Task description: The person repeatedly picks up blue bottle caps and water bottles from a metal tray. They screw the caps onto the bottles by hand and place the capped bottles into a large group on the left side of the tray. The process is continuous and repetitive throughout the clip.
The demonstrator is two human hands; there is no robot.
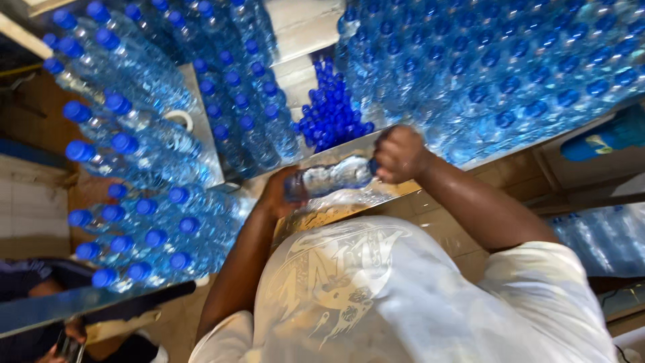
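Both grips closed: left hand (277, 193) and right hand (398, 153) clasp clear ribbed plastic bottle (329, 177).

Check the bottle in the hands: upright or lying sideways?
Sideways. The bottle lies roughly level between the left hand at its base and the right hand closed over its cap end.

both arms raised, left hand (277, 193) cupped, right hand (400, 154) fisted.
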